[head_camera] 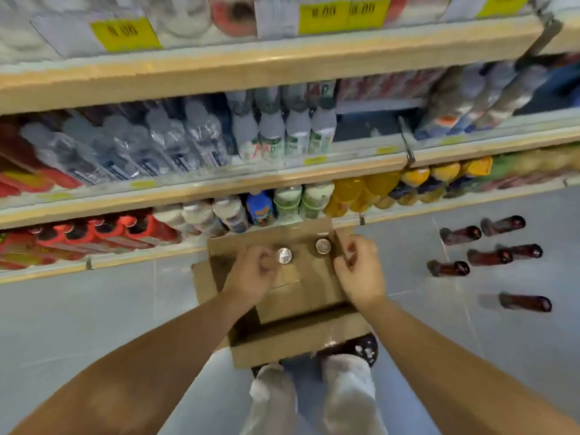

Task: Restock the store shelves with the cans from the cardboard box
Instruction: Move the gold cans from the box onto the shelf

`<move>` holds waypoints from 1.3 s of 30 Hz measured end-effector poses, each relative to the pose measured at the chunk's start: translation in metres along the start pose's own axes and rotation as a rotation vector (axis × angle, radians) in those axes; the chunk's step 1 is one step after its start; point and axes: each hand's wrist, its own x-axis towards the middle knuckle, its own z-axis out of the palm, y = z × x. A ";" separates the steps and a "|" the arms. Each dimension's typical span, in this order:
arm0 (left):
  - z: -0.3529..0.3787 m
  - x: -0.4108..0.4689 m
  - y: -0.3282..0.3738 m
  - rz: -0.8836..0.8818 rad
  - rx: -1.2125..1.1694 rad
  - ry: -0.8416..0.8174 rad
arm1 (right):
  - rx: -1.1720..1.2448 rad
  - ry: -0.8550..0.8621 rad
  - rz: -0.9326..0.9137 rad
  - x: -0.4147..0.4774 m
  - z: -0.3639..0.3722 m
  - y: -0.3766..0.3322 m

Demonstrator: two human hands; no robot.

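Observation:
An open cardboard box (298, 337) sits on the grey floor in front of the lowest shelf. Two dark cans stand upright in its far end, silver tops showing: one can (284, 255) on the left and a second can (323, 246) on the right. My left hand (254, 273) is curled against the side of the left can, fingers wrapped on it. My right hand (361, 271) is at the box's right wall, fingers pinched on the upright box flap (342, 238) beside the second can. The cans' bodies are mostly hidden.
Shelves (219, 180) packed with bottles rise straight ahead; the middle shelf has a gap (367, 127) right of the white bottles. Several brown bottles (489, 257) lie on the floor to the right. My feet (357, 348) stand at the box's near edge.

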 end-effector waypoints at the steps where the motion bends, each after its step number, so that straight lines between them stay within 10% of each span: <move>1: 0.018 0.008 -0.018 -0.072 0.016 -0.039 | -0.009 -0.021 0.046 0.002 0.013 0.021; 15: 0.233 0.151 -0.210 -0.376 0.093 0.014 | -0.102 -0.400 0.216 0.071 0.209 0.268; 32: 0.261 0.224 -0.280 -0.407 -0.402 0.190 | 0.461 0.266 0.814 0.175 0.333 0.310; 39: 0.225 0.198 -0.280 -0.395 -0.074 0.186 | 0.487 0.259 0.776 0.149 0.332 0.289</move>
